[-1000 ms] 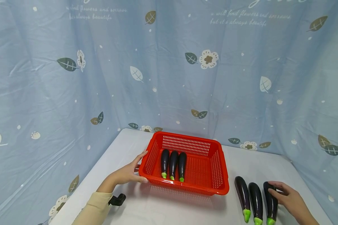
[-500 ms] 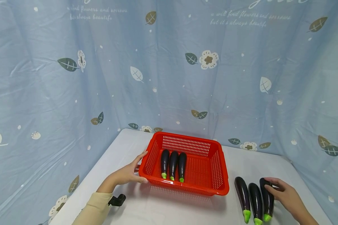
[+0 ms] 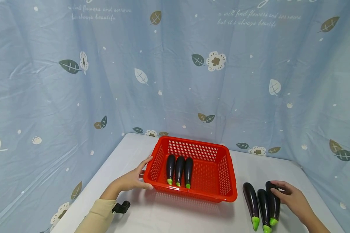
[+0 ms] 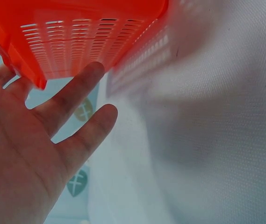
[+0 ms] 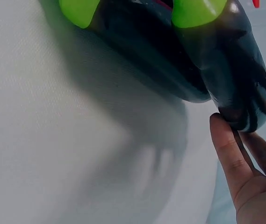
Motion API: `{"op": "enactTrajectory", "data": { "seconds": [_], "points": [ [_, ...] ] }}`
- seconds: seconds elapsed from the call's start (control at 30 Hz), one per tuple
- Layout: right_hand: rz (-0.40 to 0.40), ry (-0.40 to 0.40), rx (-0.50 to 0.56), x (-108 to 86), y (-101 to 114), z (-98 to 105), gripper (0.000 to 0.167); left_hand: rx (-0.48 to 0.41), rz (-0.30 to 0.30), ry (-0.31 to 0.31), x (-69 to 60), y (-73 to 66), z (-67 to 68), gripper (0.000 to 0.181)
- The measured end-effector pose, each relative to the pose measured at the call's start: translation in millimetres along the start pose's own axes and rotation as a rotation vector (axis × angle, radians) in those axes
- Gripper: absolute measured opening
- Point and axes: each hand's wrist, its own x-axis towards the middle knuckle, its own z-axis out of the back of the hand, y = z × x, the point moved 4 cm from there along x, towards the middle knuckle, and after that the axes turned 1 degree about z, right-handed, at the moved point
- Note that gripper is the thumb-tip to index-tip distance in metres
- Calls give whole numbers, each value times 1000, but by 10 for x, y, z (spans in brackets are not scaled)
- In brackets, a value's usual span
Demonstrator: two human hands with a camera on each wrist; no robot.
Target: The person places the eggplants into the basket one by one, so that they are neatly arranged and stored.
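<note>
My right hand (image 3: 294, 197) pinches the dark blunt end of an eggplant (image 3: 273, 204) between thumb and fingers. This eggplant overlaps the middle eggplant (image 3: 262, 202), and a third eggplant (image 3: 250, 200) lies to their left. The right wrist view shows the held eggplant (image 5: 231, 70) stem end up in the frame, its far side hidden. With straight, spread fingers, my left hand (image 3: 131, 179) rests against the left end of a red plastic basket (image 3: 189, 192); in the left wrist view two fingers (image 4: 88, 133) extend beside the basket wall (image 4: 76, 42).
Three eggplants (image 3: 179, 170) lie side by side in the basket's left half, green stems toward me. A white cloth covers the table (image 3: 169, 216). Blue printed curtains (image 3: 175, 81) enclose the back and sides. A black object (image 3: 122, 207) sits at the left wrist.
My right hand has moved the rightmost eggplant leftward and slightly away from me, from beside the middle eggplant to overlapping it. My left hand and the basket have stayed put.
</note>
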Motion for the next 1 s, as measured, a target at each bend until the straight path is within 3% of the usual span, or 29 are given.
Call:
{"op": "enactTrajectory", "data": {
  "seconds": [0.43,1.0],
  "points": [
    [50,12,-47,60,174,-45,74,0,-10,0,2,7,4,117],
    [148,-7,-14,97,422,-99,70,-14,-25,1,8,8,4,117]
  ]
}}
